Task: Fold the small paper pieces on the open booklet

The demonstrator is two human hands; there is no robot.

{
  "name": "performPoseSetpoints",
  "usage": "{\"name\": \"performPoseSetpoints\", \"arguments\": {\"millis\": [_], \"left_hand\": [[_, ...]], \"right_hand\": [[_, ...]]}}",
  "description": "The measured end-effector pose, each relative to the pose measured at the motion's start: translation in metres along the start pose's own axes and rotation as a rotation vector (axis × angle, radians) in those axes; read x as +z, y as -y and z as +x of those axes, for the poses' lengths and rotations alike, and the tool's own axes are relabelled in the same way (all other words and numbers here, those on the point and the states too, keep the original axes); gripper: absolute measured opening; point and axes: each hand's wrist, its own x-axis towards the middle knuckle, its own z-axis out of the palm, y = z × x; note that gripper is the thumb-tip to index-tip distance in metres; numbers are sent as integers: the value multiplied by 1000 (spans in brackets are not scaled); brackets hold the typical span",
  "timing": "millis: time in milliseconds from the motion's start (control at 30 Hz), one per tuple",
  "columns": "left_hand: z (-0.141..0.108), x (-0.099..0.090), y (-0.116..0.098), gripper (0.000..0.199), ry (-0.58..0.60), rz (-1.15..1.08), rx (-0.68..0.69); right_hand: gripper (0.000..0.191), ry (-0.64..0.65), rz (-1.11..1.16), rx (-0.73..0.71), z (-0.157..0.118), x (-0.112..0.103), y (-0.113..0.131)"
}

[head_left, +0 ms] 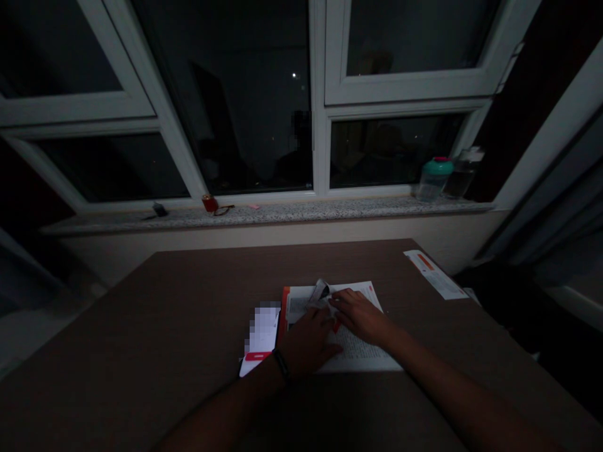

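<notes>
A printed page with an orange-red edge lies on the table. On top of it is a small folded piece of paper, pale with a dark patch, its far end curling up. My left hand, with a dark band at the wrist, rests over the near side of this paper, thumb stretched away from the fingers. From the right, my right hand reaches in, its fingers close together and their tips bent onto the paper. Between the hands shows a small red patch. The hands partly hide the paper.
A phone with a lit, partly blurred screen lies left of the page. Another printed sheet is at the table's right edge. Two bottles, one teal-lidded, stand on the stone windowsill, with a small red jar farther left.
</notes>
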Motion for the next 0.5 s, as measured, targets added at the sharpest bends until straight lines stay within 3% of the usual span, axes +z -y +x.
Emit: {"name": "performPoseSetpoints", "arguments": {"millis": [500], "left_hand": [[-1,1,1,39,21,27,32]], "right_hand": [[35,4,3,42,2,3,0]]}}
